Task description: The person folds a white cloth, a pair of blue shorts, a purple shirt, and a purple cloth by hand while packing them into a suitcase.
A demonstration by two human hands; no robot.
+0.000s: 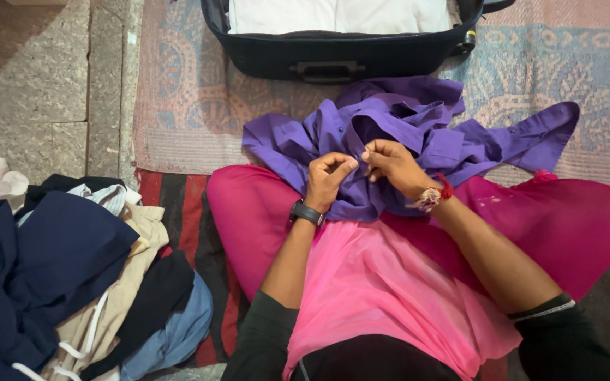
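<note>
- Purple shirt [390, 127] lies rumpled across the person's lap and spills forward onto the patterned rug [178, 92], just short of the open black suitcase [333, 60].
- Long axis runs left to right: one sleeve stretches out to the right, its cuff end pointing toward the right edge, while the other bunches at the left.
- Collar end sits up toward the suitcase; the front placket faces the person, right under the hands.
- Left hand [326, 180] is curled, wrist bent back with a dark watch [307, 213] on it, fingers pinched together on a fold of the shirt front.
- Right hand [390, 164] comes in from the right, forearm angled across the pink garment [390, 282], thread bracelet [432, 196] at the wrist, fingers [370, 156] clamped on the same strip of cloth.
- Both hands meet fingertip to fingertip at the middle of the shirt, almost touching.
- Folded white clothing [333, 14] fills the suitcase.
- Heap of clothes [72, 282], navy, beige, black and light blue, sits off to the left on the floor.
</note>
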